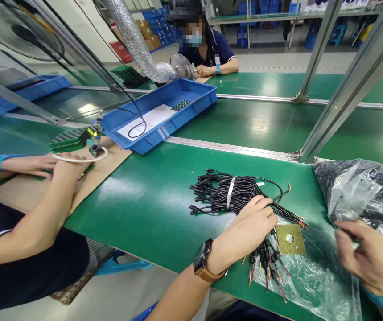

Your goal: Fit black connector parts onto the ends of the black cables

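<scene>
On the green bench, a bundle of black cables [233,194] is tied with a pale band, with connectors on the left and coloured bare wire ends on the right. My left hand [253,225] lies over the bundle's right part, its fingers bent round cables there; the fingertips are partly hidden. Below it are several short black connector leads [266,261] with red and yellow wire ends. My right hand [368,254] has thumb and forefinger apart, by the lower edge of a clear plastic bag [361,191] with dark contents. I see nothing held in it.
A flat clear plastic sheet [325,276] and a yellowish square piece with a hole [296,243] lie between my hands. A blue tray [151,145] stands further back. At left, a co-worker's hands [67,167] work beside green boards [67,139]. Another person sits opposite.
</scene>
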{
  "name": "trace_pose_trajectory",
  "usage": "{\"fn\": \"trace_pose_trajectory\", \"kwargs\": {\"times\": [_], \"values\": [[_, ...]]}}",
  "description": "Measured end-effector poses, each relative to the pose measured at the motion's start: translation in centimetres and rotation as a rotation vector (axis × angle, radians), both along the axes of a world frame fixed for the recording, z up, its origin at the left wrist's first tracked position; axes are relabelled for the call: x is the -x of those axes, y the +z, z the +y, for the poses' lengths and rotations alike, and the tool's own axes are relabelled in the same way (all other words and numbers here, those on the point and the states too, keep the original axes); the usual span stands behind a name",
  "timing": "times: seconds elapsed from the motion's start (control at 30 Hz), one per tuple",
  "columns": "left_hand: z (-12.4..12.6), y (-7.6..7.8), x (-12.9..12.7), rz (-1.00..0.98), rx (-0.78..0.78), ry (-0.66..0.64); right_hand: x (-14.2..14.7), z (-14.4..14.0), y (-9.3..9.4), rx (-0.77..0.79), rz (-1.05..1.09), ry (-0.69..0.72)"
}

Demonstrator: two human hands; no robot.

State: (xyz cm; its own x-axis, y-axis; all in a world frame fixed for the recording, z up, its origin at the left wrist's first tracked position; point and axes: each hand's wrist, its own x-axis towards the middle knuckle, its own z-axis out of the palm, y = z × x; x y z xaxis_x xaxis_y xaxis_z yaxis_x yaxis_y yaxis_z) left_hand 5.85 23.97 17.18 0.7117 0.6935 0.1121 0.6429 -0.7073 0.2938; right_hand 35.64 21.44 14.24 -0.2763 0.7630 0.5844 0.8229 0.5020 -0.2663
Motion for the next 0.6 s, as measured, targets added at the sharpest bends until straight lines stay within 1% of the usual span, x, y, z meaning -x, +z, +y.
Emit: {"fn": "trace_pose_trajectory", "kwargs": {"times": [0.03, 0.07, 0.1, 0.13, 0.2, 0.3, 0.43, 0.6], "values": [[0.1, -0.1, -0.1, -0.016, 0.015, -0.004, 1.2, 0.0, 0.0, 0.014, 0.02, 0.15], [0.3, -0.2, -0.2, -0.024, 0.033, -0.003, 2.3, 0.1, -0.1, 0.052, 0.036, 0.263], [0.3, -0.3, -0.3, -0.028, 0.052, 0.002, 3.3, 0.1, -0.2, 0.095, 0.045, 0.342], [0.4, -0.5, -0.4, -0.031, 0.068, 0.011, 4.2, 0.2, -0.4, 0.14, 0.048, 0.385], [0.5, -0.7, -0.7, -0.042, 0.086, 0.03, 5.4, 0.2, -0.9, 0.207, 0.051, 0.416], [0.6, -1.0, -0.9, -0.066, 0.091, 0.038, 6.3, 0.1, -1.9, 0.253, 0.06, 0.414], [0.7, -1.5, -1.0, -0.095, 0.075, 0.046, 7.1, 0.2, -2.8, 0.259, 0.105, 0.424], [0.8, -2.2, -1.2, -0.136, 0.072, 0.068, 7.6, 0.2, -3.4, 0.252, 0.191, 0.434]]}}
